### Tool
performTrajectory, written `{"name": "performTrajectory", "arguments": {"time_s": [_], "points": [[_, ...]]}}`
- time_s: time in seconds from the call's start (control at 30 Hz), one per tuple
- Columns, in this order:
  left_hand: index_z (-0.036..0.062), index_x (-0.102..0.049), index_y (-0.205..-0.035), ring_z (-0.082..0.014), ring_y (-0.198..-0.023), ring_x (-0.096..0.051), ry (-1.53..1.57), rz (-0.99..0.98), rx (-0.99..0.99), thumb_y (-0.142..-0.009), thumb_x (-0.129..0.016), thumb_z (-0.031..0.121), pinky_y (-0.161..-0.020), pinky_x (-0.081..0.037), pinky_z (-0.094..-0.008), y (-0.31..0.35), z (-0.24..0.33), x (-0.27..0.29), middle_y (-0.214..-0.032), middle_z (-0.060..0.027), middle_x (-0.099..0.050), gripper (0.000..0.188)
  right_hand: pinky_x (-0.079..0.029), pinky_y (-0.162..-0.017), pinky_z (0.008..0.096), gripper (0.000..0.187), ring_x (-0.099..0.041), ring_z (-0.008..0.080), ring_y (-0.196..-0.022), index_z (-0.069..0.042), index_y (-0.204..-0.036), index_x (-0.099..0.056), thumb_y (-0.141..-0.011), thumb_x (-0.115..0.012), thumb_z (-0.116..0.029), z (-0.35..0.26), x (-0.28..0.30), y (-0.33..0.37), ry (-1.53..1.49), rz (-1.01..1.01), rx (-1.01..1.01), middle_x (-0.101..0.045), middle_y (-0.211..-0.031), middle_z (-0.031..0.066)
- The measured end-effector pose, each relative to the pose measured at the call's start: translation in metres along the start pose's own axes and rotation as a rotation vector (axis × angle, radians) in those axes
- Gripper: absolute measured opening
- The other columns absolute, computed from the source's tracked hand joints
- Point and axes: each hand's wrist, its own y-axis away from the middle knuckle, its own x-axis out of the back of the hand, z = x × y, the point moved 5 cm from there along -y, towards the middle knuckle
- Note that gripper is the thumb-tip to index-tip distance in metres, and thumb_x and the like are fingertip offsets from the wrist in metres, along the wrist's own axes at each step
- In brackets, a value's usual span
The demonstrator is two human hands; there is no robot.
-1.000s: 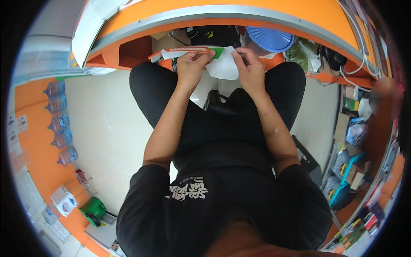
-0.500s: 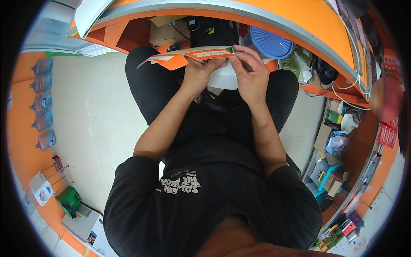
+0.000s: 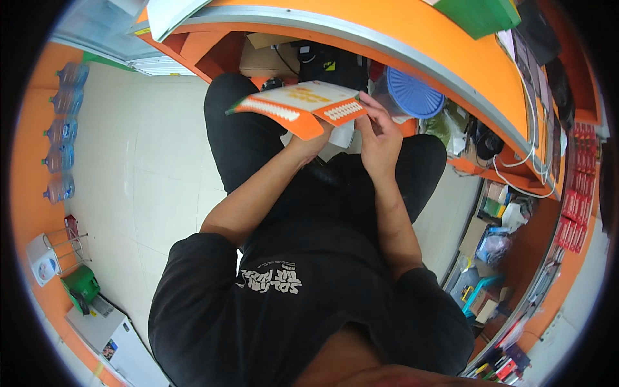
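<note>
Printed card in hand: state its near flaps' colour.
Near flaps: orange with white markings, best seen in the head view.

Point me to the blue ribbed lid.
In the head view, the blue ribbed lid is right of centre near the top, just below the orange desk, above and right of the right hand, with the black bag to its left.

smooth orange-and-white card (image 3: 309, 97), ribbed blue plastic lid (image 3: 416, 92), matt black cloth shirt (image 3: 335, 271), glossy pale tiled floor (image 3: 151, 161), metal-edged desk (image 3: 400, 19)
</note>
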Motion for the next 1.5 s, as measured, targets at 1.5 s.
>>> {"name": "performTrajectory", "arguments": {"time_s": [1.5], "points": [[-0.0004,-0.075,-0.103,-0.0129,-0.081,-0.067,-0.371,0.042,-0.473,-0.089,-0.076,0.009,-0.073,-0.052,-0.0262,0.022,0.066,-0.010,-0.094,-0.0088,-0.074,0.017,-0.053,-0.099,0.0331,0.017,-0.065,0.0210,-0.113,0.005,-0.108,-0.069,-0.096,-0.068,-0.008,-0.040,-0.006,-0.008,-0.144,0.001,-0.041,-0.062,-0.133,0.0144]]}}
